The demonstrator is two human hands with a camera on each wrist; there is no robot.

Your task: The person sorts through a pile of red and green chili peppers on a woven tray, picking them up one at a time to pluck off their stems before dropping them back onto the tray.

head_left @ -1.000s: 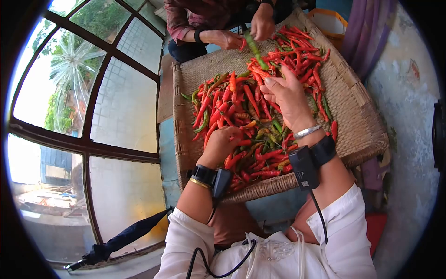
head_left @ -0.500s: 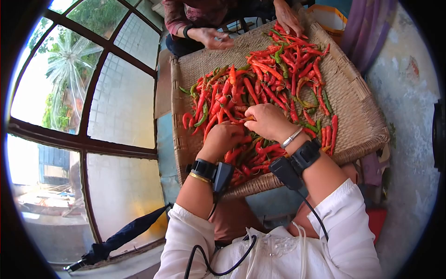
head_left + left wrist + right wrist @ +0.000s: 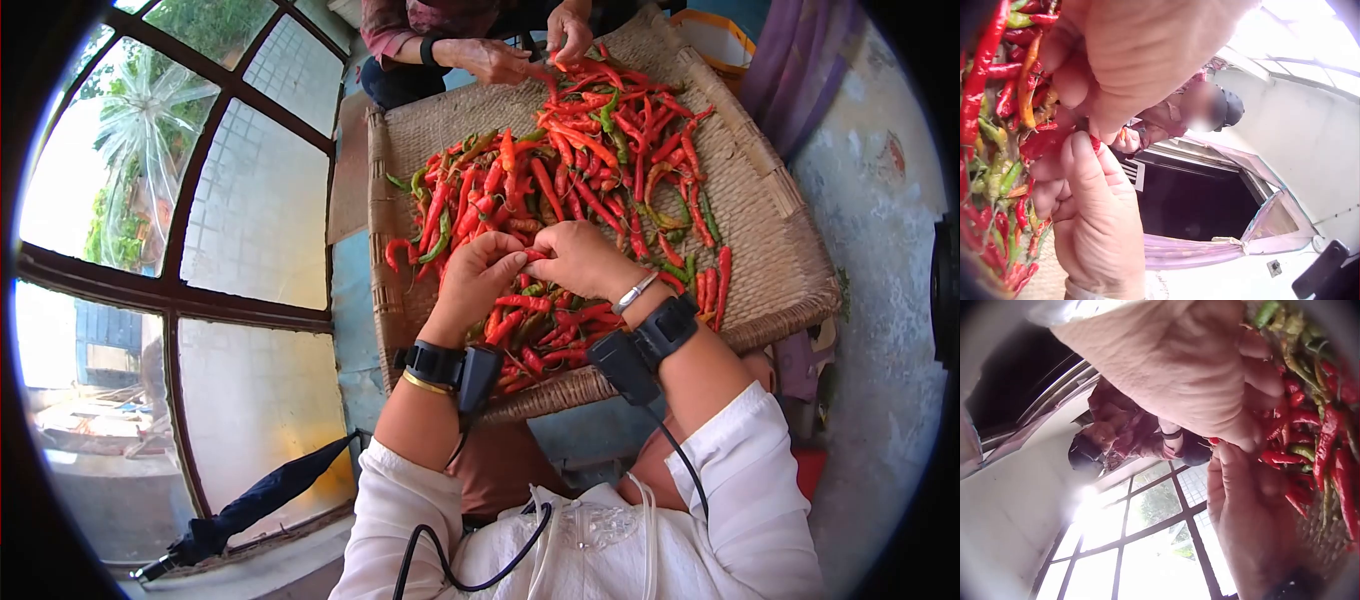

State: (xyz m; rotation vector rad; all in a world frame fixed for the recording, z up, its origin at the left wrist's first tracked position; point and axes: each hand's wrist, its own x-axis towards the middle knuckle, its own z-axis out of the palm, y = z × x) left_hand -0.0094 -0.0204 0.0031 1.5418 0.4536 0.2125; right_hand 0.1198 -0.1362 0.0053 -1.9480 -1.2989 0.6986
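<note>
Over the heap of red and green chili peppers [image 3: 590, 185], my two hands meet, fingertips almost touching. Between them is one red chili pepper [image 3: 536, 255], mostly covered by fingers. My left hand [image 3: 478, 282] pinches it from the left, thumb against the forefinger. From the other side my right hand [image 3: 582, 264] pinches it too. In the left wrist view, a bit of the red chili pepper [image 3: 1095, 144] shows by the right thumb. The right wrist view has its small red tip [image 3: 1214, 441] just above the left hand's fingertips.
The peppers lie on a woven tray [image 3: 765, 265] with a thick rim. Across it, another person's hands [image 3: 500, 62] are at the far edge of the heap. A folded umbrella [image 3: 255, 505] leans by the window at left. An orange-rimmed bucket [image 3: 715, 45] stands at far right.
My right hand came back from the far side of the heap to my left hand. The left hand lifted slightly, and a red pepper now shows between them. The other person's hands came together.
</note>
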